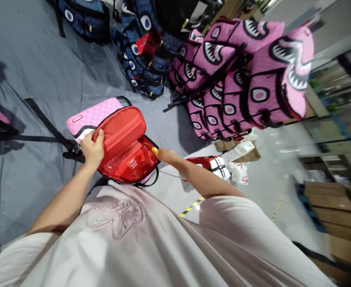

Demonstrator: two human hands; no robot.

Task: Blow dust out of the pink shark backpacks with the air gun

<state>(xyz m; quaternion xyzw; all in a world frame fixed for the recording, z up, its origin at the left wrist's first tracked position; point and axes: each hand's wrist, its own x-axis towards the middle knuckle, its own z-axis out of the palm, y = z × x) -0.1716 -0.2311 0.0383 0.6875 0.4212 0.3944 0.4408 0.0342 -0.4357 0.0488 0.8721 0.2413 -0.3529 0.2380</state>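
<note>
A pink checkered backpack (pixel 93 115) lies on the grey cloth-covered table (pixel 28 79), unzipped, with its red lining (pixel 124 149) showing. My left hand (pixel 93 149) grips the edge of the opened red flap, thumb on top. My right hand (pixel 163 153) reaches into the open compartment from the right; a yellow-painted fingernail shows and the other fingers are hidden inside the bag. Black straps (pixel 44 123) trail from the backpack to the left.
A pile of pink shark-mouth backpacks (pixel 238 75) stands at the back right, and blue ones (pixel 142 52) at the back centre. A red and white packet (pixel 214 163) and crumpled wrapping (pixel 241 159) lie beyond my right arm. Wooden pallets (pixel 339 207) are on the floor at right.
</note>
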